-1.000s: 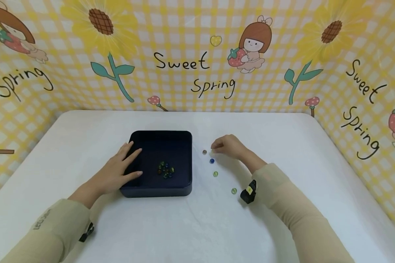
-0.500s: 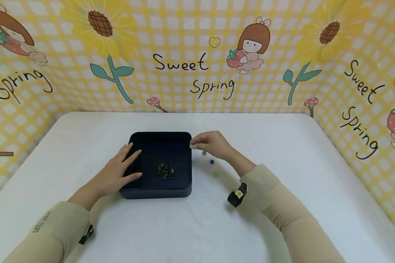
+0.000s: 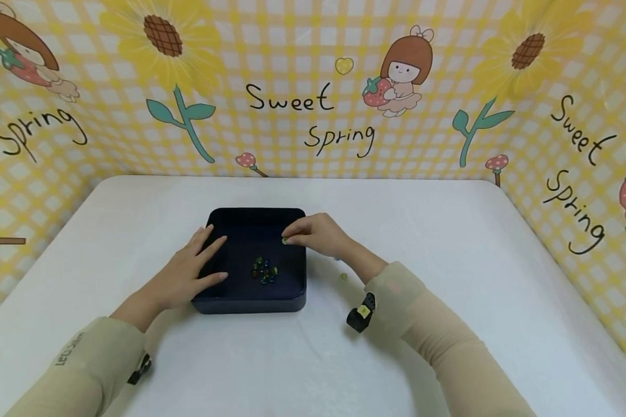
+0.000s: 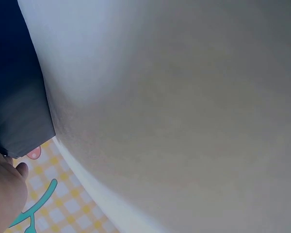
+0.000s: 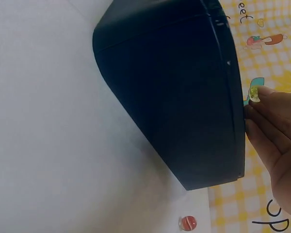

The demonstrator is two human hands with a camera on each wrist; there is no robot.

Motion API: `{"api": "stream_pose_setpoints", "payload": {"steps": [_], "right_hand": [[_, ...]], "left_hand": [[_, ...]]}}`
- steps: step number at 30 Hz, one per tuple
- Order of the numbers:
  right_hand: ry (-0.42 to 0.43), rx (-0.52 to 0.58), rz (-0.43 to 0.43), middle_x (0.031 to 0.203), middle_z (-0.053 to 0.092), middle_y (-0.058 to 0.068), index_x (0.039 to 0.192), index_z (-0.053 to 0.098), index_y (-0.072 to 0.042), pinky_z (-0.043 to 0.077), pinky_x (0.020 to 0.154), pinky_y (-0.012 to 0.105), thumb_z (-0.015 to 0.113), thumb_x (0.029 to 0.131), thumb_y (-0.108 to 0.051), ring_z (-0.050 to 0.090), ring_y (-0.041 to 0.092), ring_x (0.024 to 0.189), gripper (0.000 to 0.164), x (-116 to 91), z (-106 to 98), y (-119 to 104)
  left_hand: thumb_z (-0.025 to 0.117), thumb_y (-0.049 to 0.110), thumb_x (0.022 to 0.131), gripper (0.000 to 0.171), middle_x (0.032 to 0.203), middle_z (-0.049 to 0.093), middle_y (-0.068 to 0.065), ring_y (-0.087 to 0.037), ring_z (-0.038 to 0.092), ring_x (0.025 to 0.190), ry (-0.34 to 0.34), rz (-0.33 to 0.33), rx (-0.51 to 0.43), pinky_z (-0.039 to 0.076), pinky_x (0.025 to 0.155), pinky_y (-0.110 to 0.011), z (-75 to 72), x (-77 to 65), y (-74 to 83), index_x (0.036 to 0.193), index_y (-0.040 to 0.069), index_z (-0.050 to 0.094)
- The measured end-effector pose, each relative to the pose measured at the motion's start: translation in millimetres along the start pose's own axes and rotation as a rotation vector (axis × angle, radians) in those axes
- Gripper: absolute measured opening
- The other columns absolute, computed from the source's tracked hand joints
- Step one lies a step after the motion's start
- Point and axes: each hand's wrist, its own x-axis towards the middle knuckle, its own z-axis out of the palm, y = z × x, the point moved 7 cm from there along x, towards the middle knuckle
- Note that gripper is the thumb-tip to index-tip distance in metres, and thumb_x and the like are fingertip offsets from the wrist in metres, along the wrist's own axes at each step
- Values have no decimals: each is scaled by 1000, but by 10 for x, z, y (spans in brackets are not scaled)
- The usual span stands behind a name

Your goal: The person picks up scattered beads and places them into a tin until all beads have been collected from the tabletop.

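My right hand (image 3: 318,233) pinches a yellow-green glass marble (image 5: 254,93) between thumb and fingertips, over the right wall of a dark navy square box (image 3: 250,305). Spread over the box's left rim lies my left hand (image 3: 182,272), its fingers straight and reaching inside. A cluster of several marbles (image 3: 264,271), green, blue and brown, sits on the box floor. Outside, to the right of the box, a green marble (image 3: 344,276) lies on the table. Beside my right wrist a blue marble (image 3: 337,258) is mostly hidden. The right wrist view shows a reddish marble (image 5: 187,223) beyond the box.
A white-covered table (image 3: 302,365) carries the box. Behind it and along both sides hangs a yellow checked cloth (image 3: 292,153) with sunflowers and lettering. A black wrist camera (image 3: 361,313) on my right sleeve covers part of the table.
My right hand has moved left from the table, carrying the yellow-green marble across the box's right rim. My left hand stays on the left rim.
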Motion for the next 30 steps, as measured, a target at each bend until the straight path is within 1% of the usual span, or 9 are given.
{"api": "stream_pose_setpoints", "payload": {"steps": [4, 13, 18, 24, 27, 30], "right_hand": [[-39, -5, -24, 92, 64, -2, 97, 67, -7, 45, 66, 16, 59, 82, -13, 56, 2, 81, 18, 46, 79, -22], [-143, -119, -104, 92, 64, -1, 98, 66, -6, 43, 66, 14, 58, 83, -14, 57, 3, 80, 18, 181, 251, -102], [-203, -180, -122, 89, 65, 0, 96, 66, -5, 43, 65, 14, 59, 82, -12, 57, 4, 76, 17, 258, 324, -131], [-257, -297, -92, 87, 64, -2, 95, 66, -8, 42, 66, 15, 60, 82, -13, 56, 4, 75, 16, 351, 400, -123], [-286, -382, -89, 89, 63, -3, 95, 66, -10, 42, 66, 15, 60, 82, -14, 56, 4, 76, 15, 366, 459, -110], [-297, -458, -93, 90, 63, -4, 95, 67, -13, 42, 66, 15, 59, 83, -16, 56, 4, 75, 15, 363, 506, -106]], "left_hand": [[44, 48, 85, 73, 143, -5, -15, -31, -7, 128, -5, -5, 0, 12, 93, -60, -1, -6, -9, 140, 11, 13], [44, 48, 85, 73, 142, -4, -16, -30, -8, 128, -3, -2, 2, 12, 92, -61, -3, 7, -12, 139, 10, 14], [44, 49, 85, 73, 142, -4, -15, -30, -8, 128, -7, -3, 1, 12, 93, -60, -4, 12, -8, 139, 10, 14], [43, 49, 85, 73, 143, -4, -15, -30, -8, 128, -8, -9, -5, 12, 93, -60, -12, 14, -15, 140, 11, 14], [43, 49, 85, 73, 143, -4, -15, -30, -7, 128, -8, -10, -2, 12, 92, -60, -4, 13, -19, 140, 11, 13], [43, 49, 85, 73, 143, -4, -15, -30, -8, 128, -9, -10, -3, 12, 93, -60, 6, 10, -22, 140, 11, 13]]}}
